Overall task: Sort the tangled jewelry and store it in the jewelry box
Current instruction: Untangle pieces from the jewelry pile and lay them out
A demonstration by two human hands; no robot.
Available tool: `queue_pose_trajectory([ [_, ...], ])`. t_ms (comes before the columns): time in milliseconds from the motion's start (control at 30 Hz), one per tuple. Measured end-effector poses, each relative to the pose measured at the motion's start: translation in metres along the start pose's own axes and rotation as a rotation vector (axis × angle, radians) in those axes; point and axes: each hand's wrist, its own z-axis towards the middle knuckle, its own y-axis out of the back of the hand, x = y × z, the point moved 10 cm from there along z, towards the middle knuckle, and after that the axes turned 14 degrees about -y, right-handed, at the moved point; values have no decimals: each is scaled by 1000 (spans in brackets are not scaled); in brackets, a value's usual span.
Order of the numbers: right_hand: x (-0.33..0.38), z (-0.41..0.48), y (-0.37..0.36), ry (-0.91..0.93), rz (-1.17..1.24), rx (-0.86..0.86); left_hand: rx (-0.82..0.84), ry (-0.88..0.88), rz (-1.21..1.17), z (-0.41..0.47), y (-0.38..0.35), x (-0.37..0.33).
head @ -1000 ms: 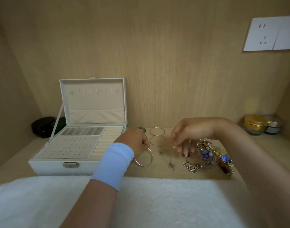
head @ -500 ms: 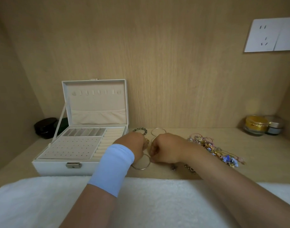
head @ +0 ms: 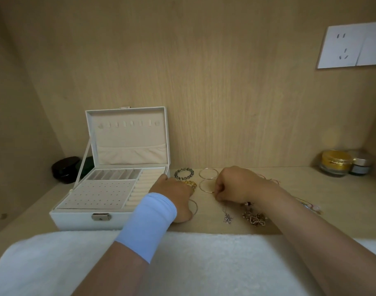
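I'm pinching a thin chain in my curled-up right hand, just beside 2 bangles. My left hand is lying over another bangle right next to the open jewelry box (can't tell if it's actually gripping it). The tangled pile is sitting by my right wrist.

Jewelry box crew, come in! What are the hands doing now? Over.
Left hand covers a thin bangle, grip hidden. Right hand curled beside two gold hoops, pinch unclear. Jewelry box open, no jewelry visible inside. Nothing blocking it.
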Motion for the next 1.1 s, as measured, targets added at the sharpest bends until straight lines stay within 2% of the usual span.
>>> queue_pose_trajectory([
  [100, -22, 3, 4, -66, -36, 57, -140, -18, -120, 3, 16, -8],
  [167, -39, 5, 6, -124, -75, 94, -239, -48, -299, 6, 25, -15],
  [267, -48, 6, 10, -146, -80, 101, -215, -59, -547, 18, 23, -32],
  [333, -42, 5, 12, -105, -21, 88, -171, -38, -561, 27, 19, -41],
  [433, -32, 2, 2, -57, 26, 182, -154, 21, -526, 34, 16, -45],
  [633, -55, 4, 8, -133, -39, 192, -146, 93, -431, 30, 14, -55],
  [767, -49, 7, 13, -82, 52, 161, -170, 90, -518, 24, 13, -52],
  [867, -39, 7, 15, -27, 120, 147, -191, 64, -491, 21, 14, -52],
  [1033, -25, 3, 18, 70, 316, 208, -225, 49, -554, 21, 12, -41],
  [1100, -23, 2, 18, 85, 415, 239, -310, 47, -629, 19, 22, -31],
])
